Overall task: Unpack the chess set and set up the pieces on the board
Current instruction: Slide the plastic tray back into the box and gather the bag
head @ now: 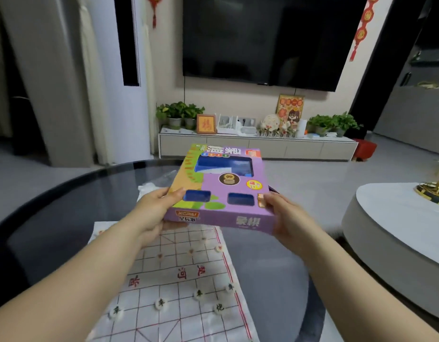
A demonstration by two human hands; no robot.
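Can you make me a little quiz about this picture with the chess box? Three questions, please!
1. True or false: the left hand and the right hand both grip the purple box, holding it up over the far end of the board.
2. What colour is the tray that shows through the box's windows? A red, B blue, C yellow.
3. Fill in the gap: the board lies on a round, dark glass ____.

Key
1. True.
2. B.
3. table.
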